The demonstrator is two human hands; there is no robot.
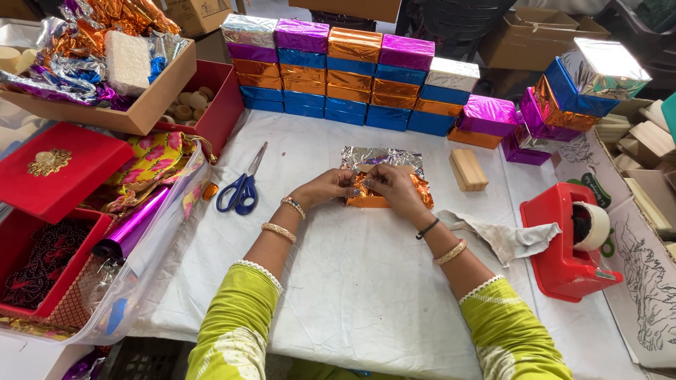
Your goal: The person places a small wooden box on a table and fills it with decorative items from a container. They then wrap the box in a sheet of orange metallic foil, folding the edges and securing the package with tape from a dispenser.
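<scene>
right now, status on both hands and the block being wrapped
Left hand and right hand both pinching orange foil on the block. Block flat on white cloth. Scissors left, bare wooden block right, both apart.

Person, two bare hands, seen from a head-worn camera. Left hand [329, 188]: lime-green sleeve with faint pale print, hemmed at the forearm with white scalloped lace; a gold bangle on the forearm and a beaded bracelet of mixed colours at the wrist; fingernails painted dark. Right hand [398, 188]: a matching green sleeve with the same lace hem; a gold bangle on the forearm, a thin black band at the wrist; nails likewise dark where they showed.
</scene>
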